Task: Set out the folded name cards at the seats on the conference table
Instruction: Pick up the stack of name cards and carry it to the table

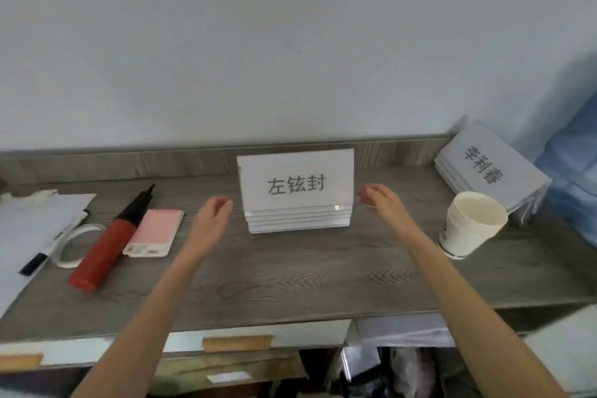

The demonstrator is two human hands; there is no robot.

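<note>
The left hand [211, 215] and right hand [379, 200] hover over the desk [290, 281], each grip apart and holding nothing, flanking the stack of name cards [296, 194], whose long axis runs from one palm to the other. Neither hand touches the stack, though the right looks slightly nearer. Beyond and right of it a second stack [491, 168] leans sideways, its far edge indistinct.

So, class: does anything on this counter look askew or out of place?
Yes. The second stack of name cards at the far right sits turned, its printed name running sideways, while the middle stack between the open left hand and right hand stands square. Nothing looks spilled or damaged.
</note>
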